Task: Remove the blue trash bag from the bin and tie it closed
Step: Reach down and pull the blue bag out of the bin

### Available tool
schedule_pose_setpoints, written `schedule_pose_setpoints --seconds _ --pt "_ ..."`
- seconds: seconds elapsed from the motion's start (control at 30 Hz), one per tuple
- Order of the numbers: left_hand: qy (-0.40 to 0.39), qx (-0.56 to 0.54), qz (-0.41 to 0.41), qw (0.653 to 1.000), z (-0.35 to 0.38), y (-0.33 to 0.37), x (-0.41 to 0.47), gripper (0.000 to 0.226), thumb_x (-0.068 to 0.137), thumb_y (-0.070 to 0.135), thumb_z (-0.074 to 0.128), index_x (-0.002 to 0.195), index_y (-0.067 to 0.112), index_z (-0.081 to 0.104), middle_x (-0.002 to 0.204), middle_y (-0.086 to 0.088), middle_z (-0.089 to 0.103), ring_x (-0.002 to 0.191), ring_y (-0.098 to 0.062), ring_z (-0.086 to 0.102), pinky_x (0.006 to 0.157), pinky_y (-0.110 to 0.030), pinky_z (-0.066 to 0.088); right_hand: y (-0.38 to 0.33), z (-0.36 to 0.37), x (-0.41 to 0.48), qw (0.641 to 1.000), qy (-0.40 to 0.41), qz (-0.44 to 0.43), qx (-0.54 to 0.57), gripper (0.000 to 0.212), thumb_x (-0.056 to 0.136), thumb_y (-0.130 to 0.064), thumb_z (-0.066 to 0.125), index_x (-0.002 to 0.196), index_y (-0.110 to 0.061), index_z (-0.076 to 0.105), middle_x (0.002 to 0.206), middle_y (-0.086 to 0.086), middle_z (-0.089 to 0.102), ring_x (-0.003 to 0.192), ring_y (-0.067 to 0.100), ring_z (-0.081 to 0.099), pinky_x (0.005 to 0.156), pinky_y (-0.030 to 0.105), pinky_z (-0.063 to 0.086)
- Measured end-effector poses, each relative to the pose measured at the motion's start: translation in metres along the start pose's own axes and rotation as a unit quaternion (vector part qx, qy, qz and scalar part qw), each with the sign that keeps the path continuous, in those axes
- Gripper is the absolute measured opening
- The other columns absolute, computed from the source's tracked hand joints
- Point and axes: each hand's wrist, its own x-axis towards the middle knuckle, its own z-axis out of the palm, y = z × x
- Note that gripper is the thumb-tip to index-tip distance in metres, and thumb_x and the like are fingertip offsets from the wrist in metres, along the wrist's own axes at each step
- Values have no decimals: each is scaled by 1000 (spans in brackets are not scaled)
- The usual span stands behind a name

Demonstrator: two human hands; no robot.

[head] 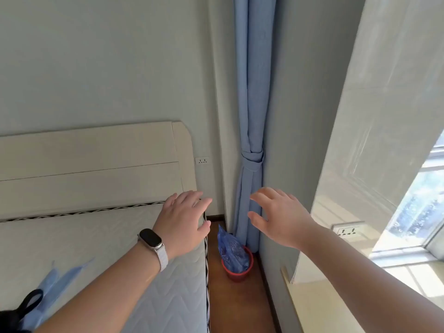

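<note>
So the bin [237,270] sits in the corner, bag [230,251] inside, bed [101,255] left, curtain [249,164] right behind it.

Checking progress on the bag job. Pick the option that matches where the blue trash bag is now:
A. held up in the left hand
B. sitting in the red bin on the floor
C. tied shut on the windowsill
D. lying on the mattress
B: the blue trash bag sits in the red bin on the floor by the curtain, while the left hand and right hand hover open above it, touching nothing.

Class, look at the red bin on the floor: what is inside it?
A blue trash bag sits in the red bin, its top sticking up above the rim. The bag's contents cannot be seen.
</note>
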Motion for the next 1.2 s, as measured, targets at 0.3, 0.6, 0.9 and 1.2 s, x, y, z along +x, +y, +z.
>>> schedule_pose_setpoints --seconds 0.3,0.6,0.9,1.2 --pt "2 8 0 1000 18 59 62 55 80 48 39 130 27 49 137 -2 52 128 -25 46 109 -47 29 75 -3 14 999 -20 -20 23 48 93 -50 41 134 -25 47 135 -5 52 122 20 49 100 35 36" --pt "-21 12 -6 1000 18 59 71 50 81 41 54 127 24 51 134 -4 56 122 -26 52 104 -45 35 85 7 40 995 -33 -34 83 48 93 -49 42 134 -23 47 134 -2 52 121 23 49 100 40 39" --pt "-45 -3 -11 999 49 32 88 53 80 46 43 127 24 51 133 -6 56 123 -28 51 105 -46 34 86 39 65 994 -58 -20 85 48 93 -49 42 135 -26 47 134 -4 52 121 21 49 99 38 38" --pt "-52 -48 12 997 117 -38 172 56 80 47 39 129 23 51 134 -4 55 123 -29 50 104 -45 35 92 95 153 990 -72 40 111 47 92 -46 49 134 -25 48 138 -5 49 128 20 43 103 34 31"
